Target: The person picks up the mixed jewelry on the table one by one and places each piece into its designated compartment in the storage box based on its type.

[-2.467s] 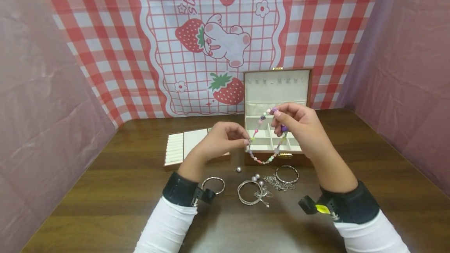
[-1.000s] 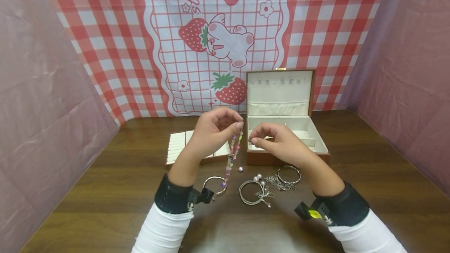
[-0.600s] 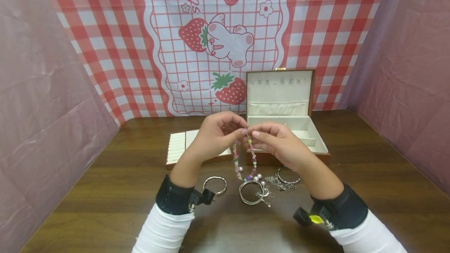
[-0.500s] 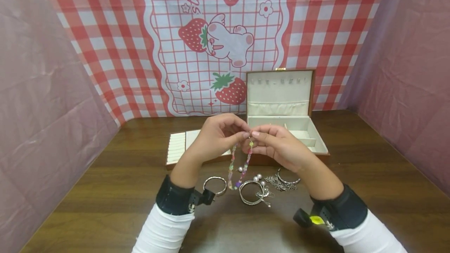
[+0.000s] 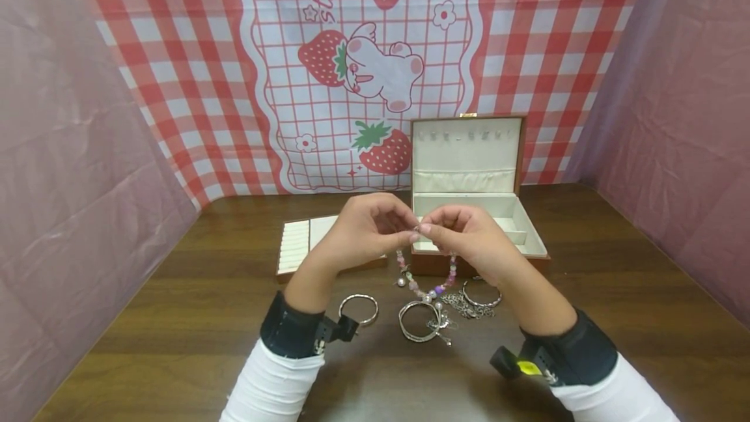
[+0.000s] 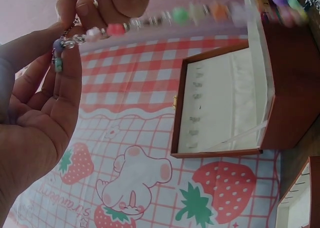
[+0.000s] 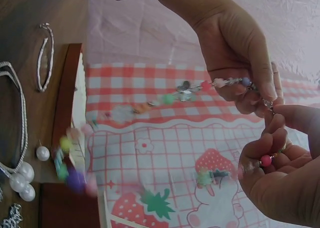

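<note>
A beaded necklace point(image 5: 452, 271) in mixed pastel colours hangs as a loop below both hands in the head view. Its ends meet between the fingertips. My left hand point(image 5: 366, 232) pinches one end with thumb and forefinger. Close against it, my right hand point(image 5: 473, 239) pinches the other end. In the left wrist view, the strand of the necklace point(image 6: 180, 14) runs off to the right, with a short bead tail by the left fingers. The right wrist view shows the lower beads of the necklace point(image 7: 76, 180) blurred. Whether the clasp is joined is hidden by the fingers.
Behind the hands stands a brown jewellery box point(image 5: 469, 155), lid raised, cream compartments inside. A lined tray point(image 5: 294, 247) lies to its left. In front are a silver bangle point(image 5: 376, 311), a twisted bracelet point(image 5: 402, 325), pearls point(image 5: 426, 298), a chain point(image 5: 465, 307) and another bangle point(image 5: 499, 297).
Earlier the left hand alone held the necklace hanging on the left. The right hand then came in and took hold of an end; the hanging loop has since spread wider and shifted right.
</note>
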`<move>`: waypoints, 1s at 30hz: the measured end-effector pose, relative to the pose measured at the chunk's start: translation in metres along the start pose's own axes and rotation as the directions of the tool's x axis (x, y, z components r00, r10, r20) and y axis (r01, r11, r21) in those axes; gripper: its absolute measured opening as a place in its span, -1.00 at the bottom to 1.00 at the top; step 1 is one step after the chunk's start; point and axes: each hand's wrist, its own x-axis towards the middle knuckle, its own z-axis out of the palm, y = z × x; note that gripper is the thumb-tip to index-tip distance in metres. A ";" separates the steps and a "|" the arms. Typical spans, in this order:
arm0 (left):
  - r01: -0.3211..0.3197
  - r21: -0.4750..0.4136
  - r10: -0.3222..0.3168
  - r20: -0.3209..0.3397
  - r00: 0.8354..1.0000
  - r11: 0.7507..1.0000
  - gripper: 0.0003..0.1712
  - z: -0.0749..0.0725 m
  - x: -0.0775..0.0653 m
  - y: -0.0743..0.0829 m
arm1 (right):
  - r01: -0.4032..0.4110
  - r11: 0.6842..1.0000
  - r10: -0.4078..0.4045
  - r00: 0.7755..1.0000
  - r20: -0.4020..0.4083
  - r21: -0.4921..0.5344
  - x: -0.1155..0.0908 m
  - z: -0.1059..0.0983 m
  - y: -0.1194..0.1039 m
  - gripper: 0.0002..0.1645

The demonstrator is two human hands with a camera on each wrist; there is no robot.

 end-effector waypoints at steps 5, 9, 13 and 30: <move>0.045 0.004 -0.045 0.011 0.999 0.999 -0.84 0.002 0.000 0.000 | -0.009 0.997 0.006 0.999 -0.033 -0.081 -0.002 -0.001 -0.004 -0.77; 0.065 0.000 -0.065 0.012 0.998 0.998 -0.84 0.003 0.000 0.000 | -0.009 0.994 0.003 0.999 -0.047 -0.109 -0.003 -0.002 -0.006 -0.78; 0.091 0.000 -0.091 0.018 0.996 0.996 -0.84 0.004 0.001 0.000 | -0.009 0.989 -0.003 0.996 -0.084 -0.148 -0.004 -0.005 -0.008 -0.78; 0.333 0.212 -0.345 0.018 0.938 0.919 -0.78 0.016 0.000 -0.036 | -0.042 0.959 0.012 0.994 -0.108 -0.281 0.002 -0.029 -0.014 -0.75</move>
